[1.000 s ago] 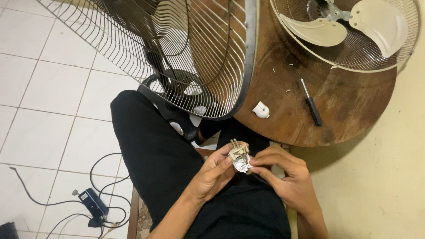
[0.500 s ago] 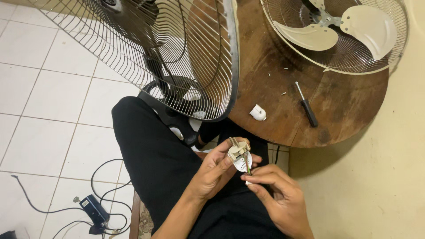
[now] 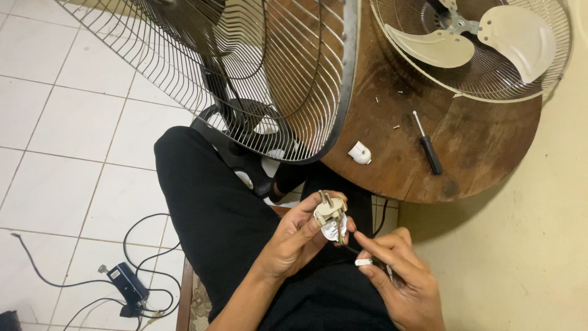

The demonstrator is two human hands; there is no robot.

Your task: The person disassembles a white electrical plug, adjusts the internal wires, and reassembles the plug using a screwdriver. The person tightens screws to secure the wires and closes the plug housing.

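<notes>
Where the white floor tiles (image 3: 55,178) fill the left side, a black cable (image 3: 92,288) loops across them to a small dark blue adapter box (image 3: 125,285) near the bottom edge. Above that leans a big wire fan guard (image 3: 245,73), its rim resting against the edge of the round wooden table (image 3: 478,153), with the fan's dark base (image 3: 239,132) showing through the wires. The person sits below in black trousers (image 3: 208,214), knees toward the table.

Over the lap, the left hand (image 3: 294,239) is closed round an opened white electrical plug (image 3: 331,217), thumb and fingers pinching its body so the metal pins point up and away. Just to the right, the right hand (image 3: 401,276) pinches the thin dark wire (image 3: 350,246) that runs out of the plug's underside; a white ring shows on one finger. The two hands sit close together, nearly touching, joined by the plug and its wire.

On the table beyond them lies a small white plug cover (image 3: 360,153), near the table's front edge. Further right rests a black-handled screwdriver (image 3: 427,144), with a few tiny screws (image 3: 395,127) scattered just left of its tip. At the far right, a second fan guard (image 3: 551,67) lies flat, holding cream blades (image 3: 520,34).
</notes>
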